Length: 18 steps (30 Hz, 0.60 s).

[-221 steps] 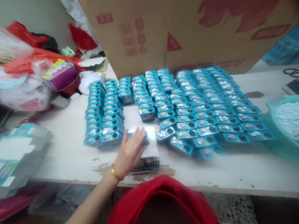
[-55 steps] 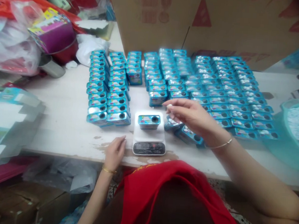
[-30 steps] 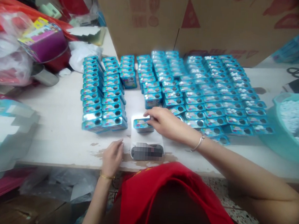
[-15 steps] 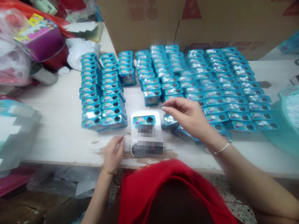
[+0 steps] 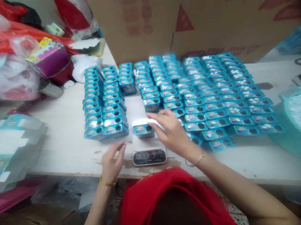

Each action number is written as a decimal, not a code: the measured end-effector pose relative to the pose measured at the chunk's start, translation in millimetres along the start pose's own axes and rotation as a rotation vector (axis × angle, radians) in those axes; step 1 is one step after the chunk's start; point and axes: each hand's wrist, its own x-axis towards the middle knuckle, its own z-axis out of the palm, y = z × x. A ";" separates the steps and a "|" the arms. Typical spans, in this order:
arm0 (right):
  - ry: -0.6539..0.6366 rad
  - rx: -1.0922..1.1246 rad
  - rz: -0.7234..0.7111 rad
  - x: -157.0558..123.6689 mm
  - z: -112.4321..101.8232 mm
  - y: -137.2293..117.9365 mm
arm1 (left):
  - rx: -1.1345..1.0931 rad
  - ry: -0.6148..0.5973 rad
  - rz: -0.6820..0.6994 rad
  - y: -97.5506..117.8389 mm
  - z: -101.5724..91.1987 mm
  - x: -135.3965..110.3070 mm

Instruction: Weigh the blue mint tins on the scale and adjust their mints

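A blue tin point(image 5: 140, 131) with a round hole in its top stands on a small white digital scale point(image 5: 149, 158) at the table's front. Over the tin's right end is my right hand point(image 5: 174, 135), thumb and forefinger brought together near the hole. Whatever is between those fingertips is too small to make out. My left hand point(image 5: 112, 160) rests at the table edge left of the scale, loosely curled with a gap between thumb and fingers, holding nothing. Rows of similar blue tins point(image 5: 218, 103) stand behind and to the right, many with white mints on top.
More tins point(image 5: 114, 112) form columns on the left. A turquoise basin point(image 5: 283, 134) full of white pieces sits at the right. A large cardboard box point(image 5: 155, 31) stands behind. Flattened cartons point(image 5: 8, 148), a metal cup point(image 5: 52, 89) and plastic bags point(image 5: 20, 77) lie left.
My right hand has moved left and down, from above the mint-topped tins to the tin on the scale. My left hand stays beside the scale. The view has tilted slightly upward.
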 end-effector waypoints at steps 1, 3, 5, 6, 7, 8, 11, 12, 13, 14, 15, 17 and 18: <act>0.056 0.009 0.011 -1.1 -7.3 0.5 | -0.008 0.012 -0.001 3.6 -5.1 10.5; 0.163 0.014 0.046 -4.6 -24.3 2.8 | -0.016 0.028 0.037 10.6 -15.9 41.4; 0.248 0.005 0.097 -10.8 -40.5 7.7 | -0.004 -0.015 0.134 15.7 -21.7 82.6; 0.278 0.002 0.125 -15.0 -47.3 11.0 | 0.012 -0.082 0.201 17.3 -20.8 105.1; 0.302 -0.003 0.153 -19.9 -53.0 14.8 | 0.043 -0.181 0.268 18.3 -16.6 127.4; 0.320 -0.008 0.179 -25.5 -57.9 18.6 | 0.086 -0.312 0.338 18.8 -9.0 148.3; 0.342 -0.029 0.262 -45.5 -69.2 29.2 | 0.294 -0.768 0.502 19.0 30.0 194.1; 0.346 -0.039 0.296 -53.1 -72.5 31.9 | 0.379 -0.871 0.537 18.9 45.4 202.5; 0.347 -0.050 0.331 -61.1 -75.9 34.0 | 0.462 -0.944 0.567 18.7 60.3 207.6; 0.352 -0.061 0.368 -69.3 -79.2 35.7 | 0.531 -0.991 0.589 18.4 73.8 210.0; 0.365 -0.075 0.406 -77.4 -82.4 37.0 | 0.582 -1.020 0.605 17.7 85.5 210.6; 0.396 -0.109 0.479 -92.6 -88.1 38.8 | 0.628 -1.056 0.621 15.4 102.1 209.0; 0.418 -0.127 0.514 -99.2 -90.4 39.6 | 0.629 -1.071 0.622 13.8 107.3 207.7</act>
